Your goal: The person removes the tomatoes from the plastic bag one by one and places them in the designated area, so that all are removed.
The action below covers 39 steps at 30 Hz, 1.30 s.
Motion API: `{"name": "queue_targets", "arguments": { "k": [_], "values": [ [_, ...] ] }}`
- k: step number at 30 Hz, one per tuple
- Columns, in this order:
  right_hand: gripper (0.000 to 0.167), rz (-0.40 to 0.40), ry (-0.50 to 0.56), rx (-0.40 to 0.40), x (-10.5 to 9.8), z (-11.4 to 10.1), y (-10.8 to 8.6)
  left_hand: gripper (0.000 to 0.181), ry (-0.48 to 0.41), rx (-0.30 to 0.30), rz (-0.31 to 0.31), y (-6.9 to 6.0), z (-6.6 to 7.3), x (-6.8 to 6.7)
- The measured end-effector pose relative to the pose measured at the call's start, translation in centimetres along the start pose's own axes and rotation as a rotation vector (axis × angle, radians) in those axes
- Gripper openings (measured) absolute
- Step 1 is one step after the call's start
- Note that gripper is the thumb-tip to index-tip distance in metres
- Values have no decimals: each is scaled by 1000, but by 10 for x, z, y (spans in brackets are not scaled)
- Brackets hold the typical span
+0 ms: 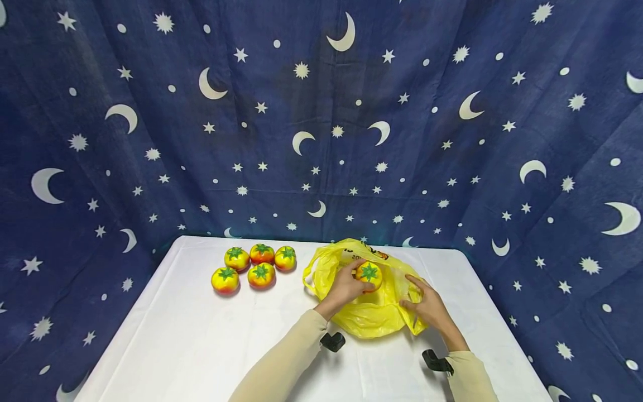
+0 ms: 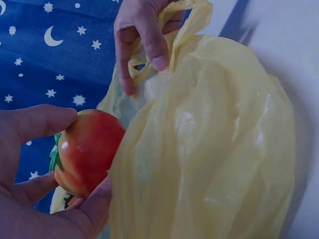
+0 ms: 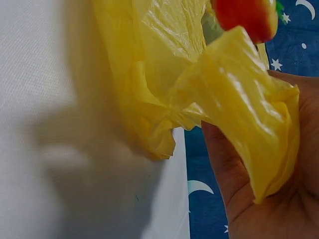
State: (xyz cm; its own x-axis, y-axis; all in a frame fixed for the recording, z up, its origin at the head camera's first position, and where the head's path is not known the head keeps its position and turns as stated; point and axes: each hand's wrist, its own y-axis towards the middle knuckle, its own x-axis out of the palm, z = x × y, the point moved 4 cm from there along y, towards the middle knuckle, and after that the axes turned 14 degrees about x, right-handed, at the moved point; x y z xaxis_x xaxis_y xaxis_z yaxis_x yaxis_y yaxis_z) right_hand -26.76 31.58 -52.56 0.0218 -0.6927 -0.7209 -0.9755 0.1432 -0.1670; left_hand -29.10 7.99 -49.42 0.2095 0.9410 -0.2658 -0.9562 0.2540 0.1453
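Note:
A yellow plastic bag (image 1: 370,325) with printing on it lies with its mouth spread on the table. My left hand (image 1: 345,286) grips a red and yellow tomato (image 1: 369,272) with a green leafy top, held at the bag's opening. In the left wrist view, thumb and fingers are around the tomato (image 2: 92,149), and the bag's side (image 2: 209,144) hides part of it. My right hand (image 1: 431,306) holds the bag's right edge near a handle. Yellow film (image 3: 244,109) drapes over that palm in the right wrist view, covering some fingers.
Several similar tomatoes (image 1: 261,276) sit grouped on the left of the white-covered table (image 1: 201,346). A dark blue curtain (image 1: 281,134) with moons and stars hangs behind the table's far edge. Black wrist devices (image 1: 333,341) are worn at both sleeves.

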Motion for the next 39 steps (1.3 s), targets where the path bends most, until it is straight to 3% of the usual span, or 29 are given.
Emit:
{"name": "queue_targets", "arguments": {
  "k": [5,13,21,29,39],
  "values": [
    [76,13,-5,-20,0,1,0,67,9,43,-2,-5,5,-7],
    [75,4,-17,-18,2,7,-2,72,-81,32,-21,-17,9,-16],
    [76,11,-20,-25,1,5,1,79,33,141,19,-21,18,-34],
    [77,14,-27,-43,0,3,2,78,56,209,71,-27,23,-52],
    [76,14,-29,-31,0,0,2,76,96,218,115,-37,18,-74]
  ]
}}
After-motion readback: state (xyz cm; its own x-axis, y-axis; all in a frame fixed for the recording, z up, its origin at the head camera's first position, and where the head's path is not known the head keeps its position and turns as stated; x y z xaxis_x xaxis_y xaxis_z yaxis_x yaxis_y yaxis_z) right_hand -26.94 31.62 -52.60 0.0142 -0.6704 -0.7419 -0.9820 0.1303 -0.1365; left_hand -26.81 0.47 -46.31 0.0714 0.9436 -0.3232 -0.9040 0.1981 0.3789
